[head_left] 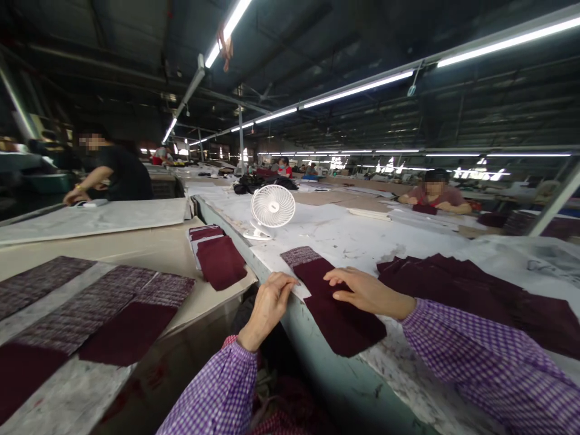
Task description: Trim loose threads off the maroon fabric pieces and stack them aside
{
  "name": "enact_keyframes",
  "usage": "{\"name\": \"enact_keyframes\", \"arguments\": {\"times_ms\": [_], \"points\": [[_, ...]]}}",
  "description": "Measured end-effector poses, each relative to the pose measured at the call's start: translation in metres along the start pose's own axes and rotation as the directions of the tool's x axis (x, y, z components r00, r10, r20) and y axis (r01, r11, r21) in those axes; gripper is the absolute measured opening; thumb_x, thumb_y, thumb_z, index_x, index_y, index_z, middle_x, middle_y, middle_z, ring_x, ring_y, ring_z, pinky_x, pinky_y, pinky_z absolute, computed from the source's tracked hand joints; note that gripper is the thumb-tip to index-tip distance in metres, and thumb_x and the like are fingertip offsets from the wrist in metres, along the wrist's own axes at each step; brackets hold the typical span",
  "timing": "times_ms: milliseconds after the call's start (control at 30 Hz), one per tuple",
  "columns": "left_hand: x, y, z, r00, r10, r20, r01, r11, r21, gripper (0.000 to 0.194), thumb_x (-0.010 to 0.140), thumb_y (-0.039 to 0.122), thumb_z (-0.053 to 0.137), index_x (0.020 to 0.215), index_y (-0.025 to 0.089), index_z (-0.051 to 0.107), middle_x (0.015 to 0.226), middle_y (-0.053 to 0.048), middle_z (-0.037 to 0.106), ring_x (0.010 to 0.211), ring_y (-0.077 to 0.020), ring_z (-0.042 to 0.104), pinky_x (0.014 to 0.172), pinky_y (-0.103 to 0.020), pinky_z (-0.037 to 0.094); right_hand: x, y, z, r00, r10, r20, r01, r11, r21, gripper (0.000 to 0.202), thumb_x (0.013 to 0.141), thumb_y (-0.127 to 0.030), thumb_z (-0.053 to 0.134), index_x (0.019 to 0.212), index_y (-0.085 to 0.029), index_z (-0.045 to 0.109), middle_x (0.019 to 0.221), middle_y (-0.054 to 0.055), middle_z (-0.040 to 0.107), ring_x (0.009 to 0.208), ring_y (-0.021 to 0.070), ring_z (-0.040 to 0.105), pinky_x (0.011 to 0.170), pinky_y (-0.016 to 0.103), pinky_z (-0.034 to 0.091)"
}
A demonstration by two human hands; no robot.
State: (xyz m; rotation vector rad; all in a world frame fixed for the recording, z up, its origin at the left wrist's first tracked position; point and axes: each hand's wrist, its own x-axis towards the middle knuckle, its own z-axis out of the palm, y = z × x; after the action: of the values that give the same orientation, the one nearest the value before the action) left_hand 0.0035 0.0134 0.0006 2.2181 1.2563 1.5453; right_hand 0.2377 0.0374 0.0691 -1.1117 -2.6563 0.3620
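Note:
A maroon fabric piece [342, 320] with a speckled grey-and-maroon band at its far end lies on the long table, its near part reaching the table's front edge. My right hand [362, 290] is over this piece, thumb and fingers apart; whether the fingertips press on it I cannot tell. My left hand [272, 299] is at the table edge, left of the piece, thumb and forefinger pinched together. Whatever is between them is too small to make out. Beneath those fingertips shows a white paper corner [301, 291].
A stack of maroon pieces [222, 261] and larger speckled pieces [109, 302] lie on the left table. More maroon fabric [457, 293] spreads out to the right. A small white fan [272, 206] stands ahead. Co-workers [120, 172] sit beyond. A gap separates the tables.

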Motion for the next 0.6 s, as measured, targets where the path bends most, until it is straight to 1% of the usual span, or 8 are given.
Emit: {"name": "enact_keyframes", "arguments": {"times_ms": [67,167,267,333,367,467,533,600], "points": [[0.007,0.000,0.006,0.999,0.029,0.019,-0.029,1.000,0.010,0.019,0.087,0.018,0.044,0.091,0.019,0.063,0.090,-0.005,0.065,0.090,-0.0180,0.059,0.082,-0.031,0.047,-0.002,0.007,0.000,0.992,0.124,0.009,-0.123,0.992,-0.024,0.038,0.078,-0.035,0.058,0.111,-0.016,0.056,0.101,0.008,0.060,0.094,0.0210,0.053,0.085,0.034,0.041],[0.021,0.004,0.018,0.988,0.088,0.124,-0.090,0.996,0.006,0.022,0.088,0.021,0.042,0.095,0.019,0.063,0.094,-0.007,0.064,0.092,-0.0192,0.058,0.083,-0.034,0.047,-0.003,0.003,-0.012,0.979,0.141,0.149,-0.144,0.990,0.010,0.028,0.076,-0.037,0.058,0.094,-0.015,0.061,0.082,0.004,0.061,0.076,0.0169,0.054,0.067,0.027,0.041],[0.031,0.010,0.027,0.966,0.135,0.220,-0.143,0.989,0.024,0.024,0.089,0.023,0.040,0.094,0.018,0.064,0.092,-0.007,0.065,0.089,-0.0191,0.057,0.083,-0.035,0.047,-0.010,0.004,-0.051,0.975,0.085,0.205,-0.098,0.994,0.054,0.024,0.079,-0.037,0.054,0.080,-0.014,0.061,0.074,0.002,0.060,0.069,0.0142,0.052,0.061,0.025,0.038],[0.034,0.015,0.029,0.962,0.149,0.227,-0.165,0.985,0.051,0.023,0.089,0.024,0.042,0.093,0.018,0.064,0.092,-0.007,0.064,0.089,-0.0196,0.056,0.084,-0.037,0.046,-0.024,0.019,-0.085,0.984,0.135,0.117,-0.142,0.988,0.058,0.026,0.080,-0.039,0.052,0.080,-0.014,0.061,0.078,0.003,0.062,0.071,0.0148,0.054,0.063,0.025,0.039],[0.035,0.018,0.029,0.961,0.152,0.229,-0.171,0.983,0.065,0.021,0.088,0.025,0.045,0.093,0.018,0.064,0.092,-0.007,0.064,0.090,-0.0200,0.055,0.084,-0.038,0.046,-0.035,0.031,-0.101,0.977,0.209,0.046,-0.211,0.977,0.036,0.026,0.079,-0.040,0.053,0.080,-0.015,0.061,0.078,0.003,0.062,0.071,0.0153,0.054,0.062,0.026,0.040],[0.036,0.026,0.033,0.947,0.145,0.287,-0.186,0.975,0.120,0.017,0.084,0.028,0.053,0.093,0.018,0.063,0.093,-0.007,0.063,0.092,-0.0217,0.054,0.084,-0.039,0.045,-0.072,0.083,-0.135,0.891,0.445,-0.094,-0.443,0.896,0.041,0.028,0.074,-0.043,0.057,0.081,-0.016,0.061,0.078,0.004,0.064,0.070,0.0169,0.056,0.062,0.027,0.043],[0.038,0.030,0.039,0.932,0.141,0.334,-0.210,0.961,0.181,0.017,0.081,0.029,0.058,0.092,0.017,0.062,0.092,-0.007,0.061,0.091,-0.0225,0.053,0.086,-0.040,0.044,-0.096,0.119,-0.143,0.776,0.620,-0.116,-0.616,0.784,0.074,0.032,0.070,-0.041,0.060,0.088,-0.016,0.062,0.083,0.007,0.066,0.074,0.0200,0.060,0.063,0.029,0.046],[0.040,0.035,0.048,0.922,0.132,0.364,-0.233,0.940,0.251,0.018,0.077,0.028,0.061,0.091,0.017,0.061,0.090,-0.007,0.060,0.090,-0.0236,0.054,0.088,-0.042,0.042,-0.114,0.148,-0.143,0.651,0.740,-0.169,-0.749,0.662,0.013,0.038,0.067,-0.037,0.063,0.098,-0.015,0.063,0.093,0.011,0.066,0.082,0.0239,0.061,0.068,0.033,0.049]]}}
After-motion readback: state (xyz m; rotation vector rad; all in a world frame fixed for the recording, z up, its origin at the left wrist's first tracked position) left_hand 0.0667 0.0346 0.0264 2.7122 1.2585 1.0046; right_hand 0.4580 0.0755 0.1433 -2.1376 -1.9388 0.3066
